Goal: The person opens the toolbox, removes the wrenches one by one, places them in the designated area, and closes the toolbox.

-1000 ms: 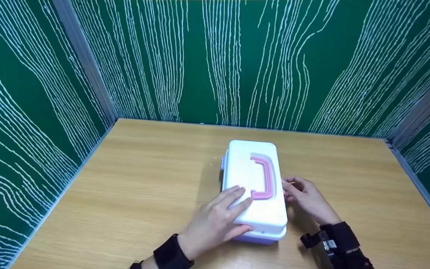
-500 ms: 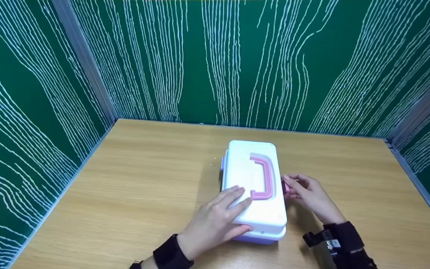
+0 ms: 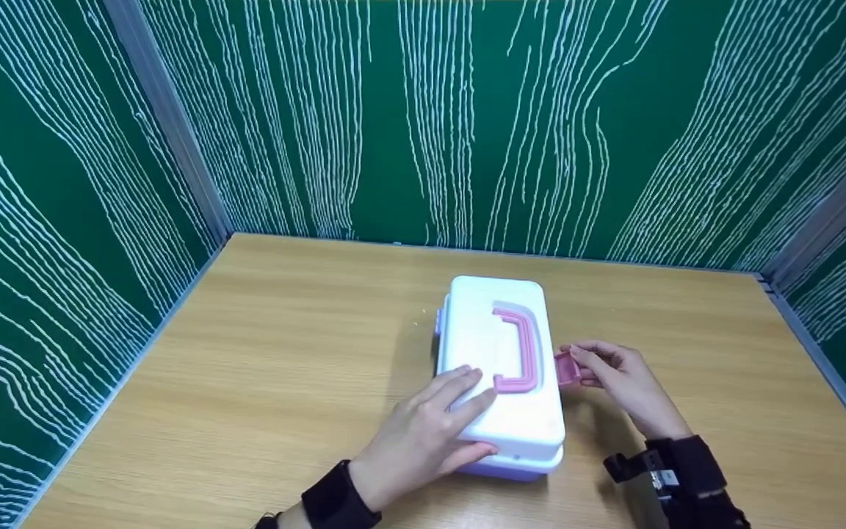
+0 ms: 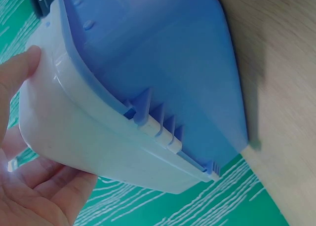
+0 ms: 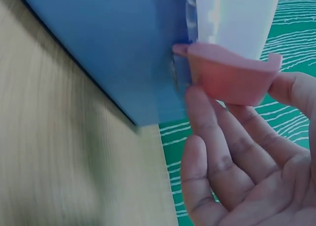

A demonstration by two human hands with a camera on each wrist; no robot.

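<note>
A storage box [image 3: 493, 419] with a white lid and a lavender-blue base stands lengthwise on the table, lid down on the base. A pink carrying handle [image 3: 528, 353] lies folded in the lid's recess. My left hand [image 3: 427, 430] rests on the lid's near left part, fingers spread on top and thumb against the near end. White hinge parts [image 4: 163, 136] show along that side in the left wrist view. On the right side, my right hand [image 3: 625, 382] pinches the pink latch [image 5: 232, 75], which sticks outward from the box, between thumb and fingers.
The box stands right of centre on the wooden table [image 3: 283, 330]. Green panels [image 3: 379, 132] with wavy white lines rise at the back and both sides. A few tiny white specks lie on the table left of the box.
The right hand has moved slightly right, swinging the pink latch outward from the box's side so that it now shows beyond the lid. The left hand and the box have stayed put.
</note>
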